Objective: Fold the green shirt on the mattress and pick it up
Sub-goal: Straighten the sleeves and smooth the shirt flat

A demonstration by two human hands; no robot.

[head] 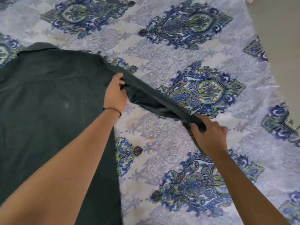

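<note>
The dark green shirt [48, 98] lies spread flat over the left half of the patterned mattress [178, 46], its collar toward the far left. One sleeve [155, 98] stretches out to the right, lifted off the mattress. My left hand [116, 93] pinches that sleeve close to the shoulder. My right hand [209, 135] is closed around the sleeve's cuff end, lower right. The sleeve hangs taut between the two hands.
The mattress cover is white with blue and green ornamental medallions [209, 90]. A plain beige floor or wall [279, 38] borders the mattress at the upper right edge. A thin band sits on my left wrist [113, 109].
</note>
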